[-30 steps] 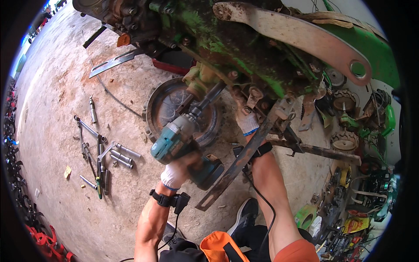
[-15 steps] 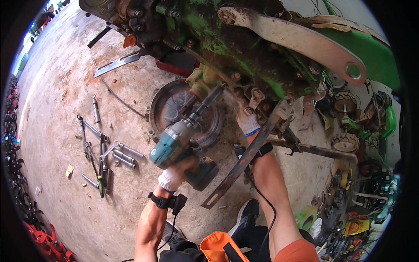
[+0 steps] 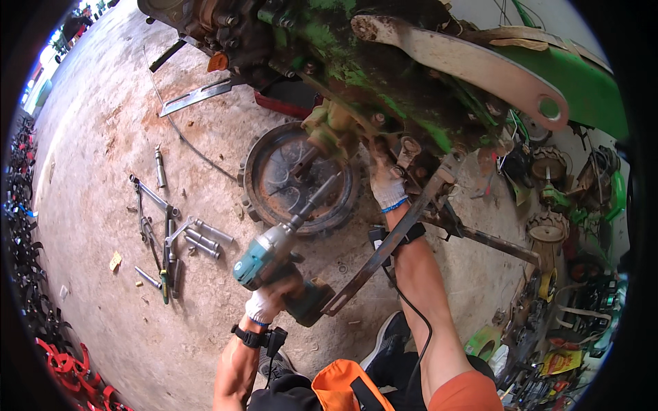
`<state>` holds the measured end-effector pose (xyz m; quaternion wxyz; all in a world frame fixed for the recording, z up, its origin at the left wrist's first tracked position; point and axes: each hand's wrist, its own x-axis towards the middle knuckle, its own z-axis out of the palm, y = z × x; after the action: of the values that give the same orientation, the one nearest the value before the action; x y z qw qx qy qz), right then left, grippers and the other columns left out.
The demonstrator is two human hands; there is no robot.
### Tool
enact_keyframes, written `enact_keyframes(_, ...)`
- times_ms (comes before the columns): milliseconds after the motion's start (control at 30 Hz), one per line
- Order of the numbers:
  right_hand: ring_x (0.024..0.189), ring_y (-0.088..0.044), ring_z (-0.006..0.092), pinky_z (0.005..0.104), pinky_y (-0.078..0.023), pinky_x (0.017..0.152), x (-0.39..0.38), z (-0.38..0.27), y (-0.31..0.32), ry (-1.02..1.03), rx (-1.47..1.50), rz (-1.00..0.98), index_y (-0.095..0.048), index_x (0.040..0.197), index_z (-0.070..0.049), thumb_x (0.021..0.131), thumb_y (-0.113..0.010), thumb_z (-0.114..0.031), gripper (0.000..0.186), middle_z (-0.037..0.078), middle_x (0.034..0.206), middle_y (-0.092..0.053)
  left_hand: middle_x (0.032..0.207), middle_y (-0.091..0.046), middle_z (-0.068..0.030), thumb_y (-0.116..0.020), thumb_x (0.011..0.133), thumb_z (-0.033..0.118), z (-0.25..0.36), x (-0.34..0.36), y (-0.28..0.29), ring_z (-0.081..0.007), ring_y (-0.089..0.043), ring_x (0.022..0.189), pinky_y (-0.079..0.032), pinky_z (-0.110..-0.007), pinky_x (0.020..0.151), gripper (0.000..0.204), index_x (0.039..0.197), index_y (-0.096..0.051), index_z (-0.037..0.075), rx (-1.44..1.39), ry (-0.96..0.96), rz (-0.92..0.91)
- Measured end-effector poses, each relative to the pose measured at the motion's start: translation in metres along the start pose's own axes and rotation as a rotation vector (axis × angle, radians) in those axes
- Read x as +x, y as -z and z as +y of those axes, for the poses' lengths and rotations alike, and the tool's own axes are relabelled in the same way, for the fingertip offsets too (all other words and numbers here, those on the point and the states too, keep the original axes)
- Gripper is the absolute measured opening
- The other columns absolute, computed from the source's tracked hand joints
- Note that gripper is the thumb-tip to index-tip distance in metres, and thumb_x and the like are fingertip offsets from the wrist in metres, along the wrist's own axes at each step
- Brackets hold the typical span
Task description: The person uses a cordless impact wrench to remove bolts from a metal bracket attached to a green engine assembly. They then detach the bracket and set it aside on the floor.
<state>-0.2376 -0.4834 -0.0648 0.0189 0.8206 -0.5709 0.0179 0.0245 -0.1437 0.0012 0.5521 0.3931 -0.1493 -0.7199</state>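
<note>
My left hand (image 3: 273, 296), in a pale work glove, grips a teal and black cordless impact wrench (image 3: 264, 253) fitted with a long dark socket extension (image 3: 317, 202), whose tip points up toward the yellowish housing (image 3: 332, 130) but sits apart from it. Behind the extension a rusty toothed wheel (image 3: 264, 175) rests on the floor. My gloved right hand (image 3: 386, 178) reaches up beside small brackets and bolts under the green, grimy machine body (image 3: 370, 68); its fingertips are hard to make out. A long slotted steel bar (image 3: 377, 260) crosses in front of my right forearm.
Wrenches and sockets (image 3: 171, 226) lie on the concrete floor (image 3: 96, 205) at left. A pale lever (image 3: 466, 55) juts across the machine top. Green wheeled parts (image 3: 548, 192) and assorted tools and scrap (image 3: 576, 308) line the right. Red curved parts (image 3: 62, 359) are piled at lower left.
My left hand has drawn the wrench down and back, so the extension's tip has come away from the housing. The view has shifted slightly; my right hand stays by the brackets.
</note>
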Motion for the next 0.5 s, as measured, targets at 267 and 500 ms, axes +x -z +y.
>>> enact_keyframes(267,0.084,-0.078,0.0462,0.0612,-0.058,0.057,0.003,0.004,-0.013,0.008,-0.106,-0.095,-0.033,0.174,-0.007,0.099,-0.065,-0.021,0.082,0.032,0.126,-0.074,0.088,-0.053,-0.0019,-0.069,0.101,-0.008,0.003,-0.043,0.023,-0.013,-0.053,0.074,-0.045,-0.03,0.067,0.03,0.13,-0.06,-0.003,0.065,0.114,-0.021)
enact_keyframes(500,0.083,-0.078,0.0469,0.0626,-0.058,0.056,0.021,0.005,-0.063,0.015,-0.272,-0.233,-0.029,0.177,-0.007,0.099,-0.064,-0.02,0.087,0.032,0.125,-0.075,0.078,-0.052,0.0004,-0.072,0.095,-0.001,0.003,-0.067,0.033,-0.0124,-0.051,0.066,-0.043,-0.031,0.061,0.039,0.132,-0.059,-0.001,0.067,0.12,0.031)
